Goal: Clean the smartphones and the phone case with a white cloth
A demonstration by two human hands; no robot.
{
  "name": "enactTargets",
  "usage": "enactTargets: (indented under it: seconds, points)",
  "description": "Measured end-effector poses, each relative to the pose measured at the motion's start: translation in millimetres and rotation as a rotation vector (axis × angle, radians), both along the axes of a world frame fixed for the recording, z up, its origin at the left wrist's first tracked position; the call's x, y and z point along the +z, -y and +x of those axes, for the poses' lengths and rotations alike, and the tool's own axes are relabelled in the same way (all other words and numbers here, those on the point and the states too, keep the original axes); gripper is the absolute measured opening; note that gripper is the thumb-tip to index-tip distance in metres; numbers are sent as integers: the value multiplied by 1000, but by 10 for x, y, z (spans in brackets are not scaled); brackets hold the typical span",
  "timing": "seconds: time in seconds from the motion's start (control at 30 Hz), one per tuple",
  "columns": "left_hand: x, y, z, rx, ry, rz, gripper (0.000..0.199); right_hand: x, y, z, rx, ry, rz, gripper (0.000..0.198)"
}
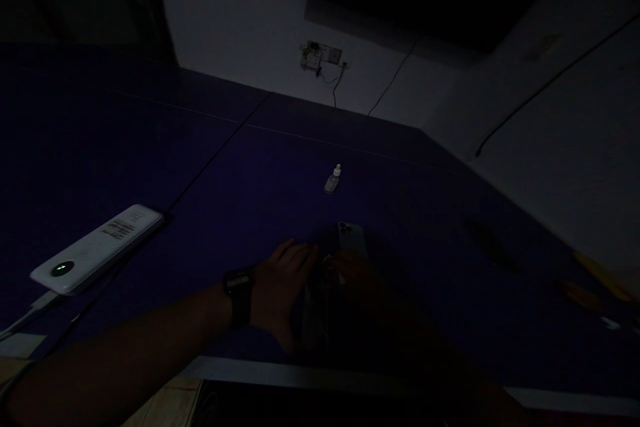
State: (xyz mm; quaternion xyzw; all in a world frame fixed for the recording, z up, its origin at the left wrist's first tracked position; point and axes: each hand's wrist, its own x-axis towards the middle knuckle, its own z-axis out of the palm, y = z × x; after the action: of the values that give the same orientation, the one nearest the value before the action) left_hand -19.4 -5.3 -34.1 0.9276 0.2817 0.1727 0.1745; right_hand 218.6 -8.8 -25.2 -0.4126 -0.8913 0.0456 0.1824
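Note:
The light is very dim. My left hand (283, 290), with a dark watch on its wrist, lies with fingers stretched out beside a dark flat object (314, 317) near the table's front edge. My right hand (353, 270) is closed over the far end of that object, and a small whitish piece (341, 278), perhaps tissue or cloth, pokes out from its fingers. Just beyond my right hand lies a pale phone (352, 235), camera side up and partly covered by the hand. Farther off, a small clear dropper bottle (332, 181) with a white top appears to lie on its side.
At left, a white power bank (97, 250) with a lit display has a pale cable (30, 313) at its near end. The blue-purple table (225, 187) meets a wall with sockets (325, 53). Dim orange and yellow objects (603, 277) lie at far right.

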Motion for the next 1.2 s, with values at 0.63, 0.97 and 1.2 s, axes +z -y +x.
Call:
enactTargets:
  seconds: [0.63, 0.97, 1.2]
  points:
    - [476, 147, -216, 90, -286, -10, 134, 426, 488, 192, -94, -243, -225, 24]
    - [378, 934, 505, 750, -182, -73, 99, 295, 364, 302, 177, -103, -373, 26]
    - [514, 891, 101, 639, -248, -146, 86, 450, 293, 133, 173, -235, -386, 23]
